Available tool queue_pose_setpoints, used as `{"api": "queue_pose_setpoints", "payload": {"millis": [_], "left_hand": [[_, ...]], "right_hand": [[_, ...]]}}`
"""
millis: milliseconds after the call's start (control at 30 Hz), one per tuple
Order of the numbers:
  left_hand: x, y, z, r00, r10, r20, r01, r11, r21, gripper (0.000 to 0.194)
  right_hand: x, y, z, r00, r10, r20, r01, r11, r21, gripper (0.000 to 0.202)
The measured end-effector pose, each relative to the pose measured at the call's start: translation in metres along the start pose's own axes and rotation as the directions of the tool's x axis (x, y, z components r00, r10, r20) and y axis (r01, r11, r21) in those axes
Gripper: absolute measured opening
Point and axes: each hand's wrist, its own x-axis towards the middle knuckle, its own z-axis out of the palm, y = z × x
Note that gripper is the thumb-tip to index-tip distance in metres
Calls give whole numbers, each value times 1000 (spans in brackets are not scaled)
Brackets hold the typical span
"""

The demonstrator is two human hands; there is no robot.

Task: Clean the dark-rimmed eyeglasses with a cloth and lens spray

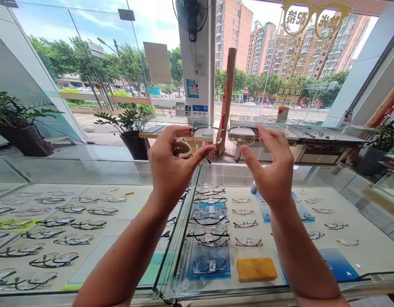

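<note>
A pair of eyeglasses (242, 128) with dark upper rims is held up in front of me, level, between both hands. My left hand (166, 166) grips its left end with fingers and thumb. Tucked in that same hand is a crumpled beige cloth (182, 148). Pinching the right end near the hinge is my right hand (275, 166), its thumb lower and apart from the lens. Both hands are above the glass display case (212, 170). The temples are mostly hidden behind the lenses and fingers.
Below, rows of eyeglasses (211, 234) lie inside the glass case, along with a yellow glasses case (256, 269) and blue trays (210, 273). Farther off stand potted plants (129, 128), a wooden post (229, 85), another counter (312, 138) and large windows onto a street.
</note>
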Motion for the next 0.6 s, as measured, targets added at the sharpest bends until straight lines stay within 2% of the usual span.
{"api": "queue_pose_setpoints", "payload": {"millis": [433, 600], "left_hand": [[-4, -3, -4, 987, 143, -67, -131, 979, 156, 55], [-4, 2, -7, 991, 117, -63, -106, 983, 149, 53]], "right_hand": [[-2, -3, 7, 997, 71, 19, -71, 997, 14, 48], [-1, -5, 6, 997, 72, 16, -72, 997, 34, 45]]}}
